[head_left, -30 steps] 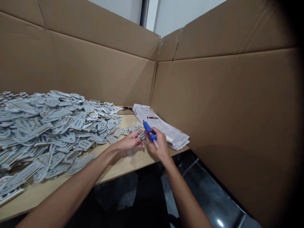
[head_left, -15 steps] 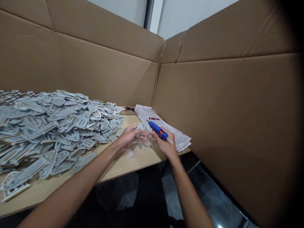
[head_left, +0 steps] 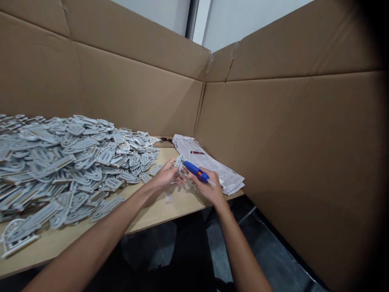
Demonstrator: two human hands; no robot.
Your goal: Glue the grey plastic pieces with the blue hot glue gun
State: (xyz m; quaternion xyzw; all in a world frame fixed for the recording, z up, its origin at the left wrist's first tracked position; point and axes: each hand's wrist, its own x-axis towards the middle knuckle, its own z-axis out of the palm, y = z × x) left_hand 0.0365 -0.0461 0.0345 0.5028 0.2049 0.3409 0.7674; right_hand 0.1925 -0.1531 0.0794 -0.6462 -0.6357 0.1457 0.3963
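Note:
My left hand (head_left: 165, 177) pinches a small grey flat cut-out piece (head_left: 179, 162) and holds it just above the wooden table (head_left: 170, 205). My right hand (head_left: 208, 187) is closed around a blue glue gun (head_left: 196, 170) with an orange band and a clear stick at its back. The gun's front end points at the piece and sits right beside it. Both hands meet near the table's right front edge.
A large heap of grey cut-out pieces (head_left: 60, 162) covers the left of the table. A stack of printed paper sheets (head_left: 209, 164) lies at the right end. Tall cardboard walls (head_left: 273, 134) enclose the back and right. Dark floor lies below the table edge.
My left hand has lifted the grey piece and turned it toward the gun. My right hand has swung the glue gun's tip left until it meets the piece.

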